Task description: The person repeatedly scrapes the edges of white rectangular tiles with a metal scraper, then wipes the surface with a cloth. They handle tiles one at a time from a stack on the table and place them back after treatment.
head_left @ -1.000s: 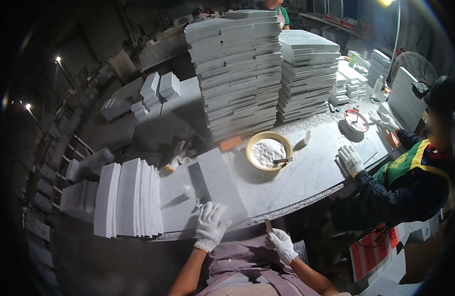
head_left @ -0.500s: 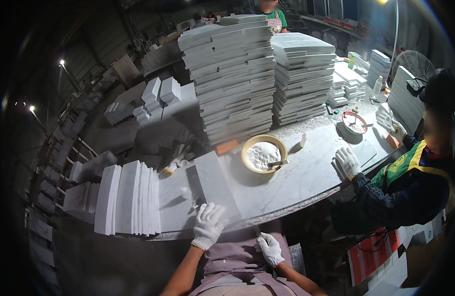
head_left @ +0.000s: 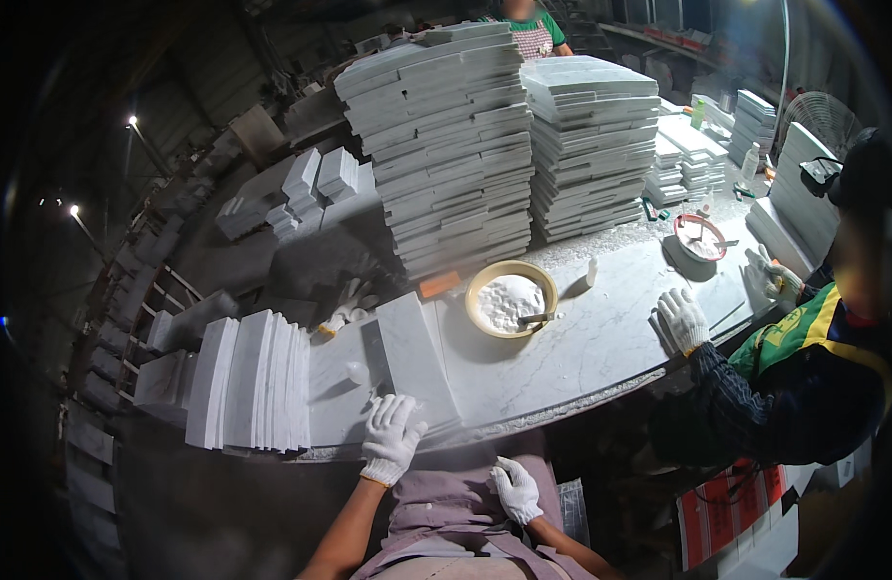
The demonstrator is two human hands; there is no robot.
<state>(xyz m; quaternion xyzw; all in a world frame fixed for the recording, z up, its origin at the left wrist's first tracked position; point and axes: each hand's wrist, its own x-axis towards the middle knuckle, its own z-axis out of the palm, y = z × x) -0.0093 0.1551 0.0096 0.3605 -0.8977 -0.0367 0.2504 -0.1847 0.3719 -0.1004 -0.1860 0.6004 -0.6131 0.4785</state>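
Observation:
My left hand [head_left: 393,443], in a white knit glove, lies with its fingers stretched over the near left edge of a grey-white stone tile [head_left: 417,358] on the worktable. My right hand [head_left: 516,491], gloved too, is curled in front of my mauve apron [head_left: 436,503], just off the table edge; what it holds, if anything, cannot be made out. Beyond the tile stands a yellow bowl [head_left: 472,306] of white paste with a putty knife [head_left: 540,317] in it. A small translucent bottle [head_left: 356,372] sits left of the tile.
Tall stacks of stone tiles [head_left: 455,155] rise at the back; more tiles [head_left: 248,382] stand on edge at left. An orange block [head_left: 439,284], a loose glove [head_left: 349,307] and a white bottle [head_left: 592,272] lie around the bowl. At right, a co-worker's gloved hand [head_left: 684,320] rests near a red-rimmed bowl [head_left: 678,228].
My left hand has shifted slightly left along the tile's near edge. A thin piece that stuck up by my right hand no longer shows. The co-worker's far hand has moved lower.

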